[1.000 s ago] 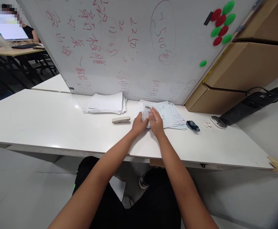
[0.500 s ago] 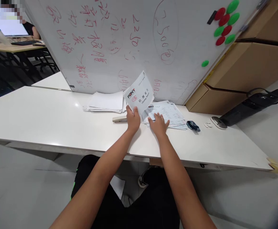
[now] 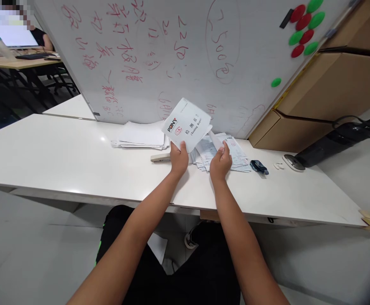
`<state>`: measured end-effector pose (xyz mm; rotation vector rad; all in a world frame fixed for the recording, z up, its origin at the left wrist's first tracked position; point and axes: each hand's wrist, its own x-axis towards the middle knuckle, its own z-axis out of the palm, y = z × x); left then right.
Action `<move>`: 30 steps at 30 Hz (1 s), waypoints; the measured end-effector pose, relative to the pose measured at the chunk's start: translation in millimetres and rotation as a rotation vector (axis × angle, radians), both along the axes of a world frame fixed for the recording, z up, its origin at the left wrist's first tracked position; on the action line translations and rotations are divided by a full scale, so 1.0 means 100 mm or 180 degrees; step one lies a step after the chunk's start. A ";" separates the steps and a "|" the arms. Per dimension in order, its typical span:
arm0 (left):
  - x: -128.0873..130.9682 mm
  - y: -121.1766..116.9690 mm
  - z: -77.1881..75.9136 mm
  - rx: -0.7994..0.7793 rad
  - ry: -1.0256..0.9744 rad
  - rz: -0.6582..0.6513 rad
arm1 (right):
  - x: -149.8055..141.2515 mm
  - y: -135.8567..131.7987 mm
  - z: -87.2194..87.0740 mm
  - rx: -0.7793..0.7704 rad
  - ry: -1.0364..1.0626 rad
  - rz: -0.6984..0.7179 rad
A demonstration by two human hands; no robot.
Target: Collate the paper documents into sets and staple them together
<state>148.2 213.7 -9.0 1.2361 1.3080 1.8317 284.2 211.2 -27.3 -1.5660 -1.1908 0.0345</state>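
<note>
My left hand [image 3: 178,157] grips the lower edge of a white printed report sheet [image 3: 186,123] with a red and black logo and holds it tilted up above the white table [image 3: 61,152]. My right hand [image 3: 220,161] is closed on the corner of another sheet, lifting it off the stack of printed papers [image 3: 236,154] lying just behind it. A beige stapler [image 3: 159,158] lies on the table right beside my left hand.
A second pile of white papers [image 3: 142,136] lies at the foot of a whiteboard [image 3: 159,55] with red writing and magnets. A small dark blue object [image 3: 259,167], white earbuds [image 3: 279,165] and a black device [image 3: 337,142] lie right. Cardboard boxes [image 3: 331,89] stand behind.
My left hand lifted the top report sheet off the stack and holds it up. My right hand went from flat on the stack to pinching up another sheet.
</note>
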 end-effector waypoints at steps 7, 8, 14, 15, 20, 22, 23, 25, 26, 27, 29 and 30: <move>0.02 0.04 -0.07 -0.0348 -0.0434 -0.0534 | 0.09 -0.03 0.12 0.0577 0.0822 -0.0406; 0.03 0.05 -0.09 -0.0441 -0.0495 -0.0718 | 0.09 -0.04 0.13 0.0660 0.0767 -0.0416; 0.12 0.03 -0.12 -0.0927 -0.0802 -0.1568 | 0.01 -0.04 0.02 0.1019 -0.0118 0.0381; 0.13 0.03 -0.11 -0.1020 -0.0952 -0.1678 | -0.01 -0.03 -0.01 0.0956 -0.0347 0.0638; 0.12 0.03 -0.07 -0.1239 -0.1262 -0.1977 | -0.06 0.05 -0.11 0.0457 -0.1341 0.1524; 0.11 0.06 -0.09 -0.1289 -0.1438 -0.1992 | -0.07 0.05 -0.13 0.0344 -0.1463 0.1604; 0.11 0.07 -0.10 -0.1321 -0.1545 -0.1993 | -0.07 0.04 -0.13 0.0278 -0.1495 0.1644; 0.10 0.10 -0.14 -0.1374 -0.1667 -0.2012 | -0.08 0.02 -0.14 0.0109 -0.1549 0.1721; 0.09 0.11 -0.16 -0.1410 -0.1663 -0.2008 | -0.08 0.01 -0.13 0.0012 -0.1567 0.1748; 0.09 0.12 -0.18 -0.1470 -0.1625 -0.1983 | -0.09 0.00 -0.13 -0.0088 -0.1579 0.1781; 0.08 0.13 -0.21 -0.1615 -0.1545 -0.1845 | -0.11 0.00 -0.13 -0.0311 -0.1552 0.1886; 0.08 0.13 -0.22 -0.1657 -0.1513 -0.1775 | -0.12 0.00 -0.13 -0.0425 -0.1503 0.1952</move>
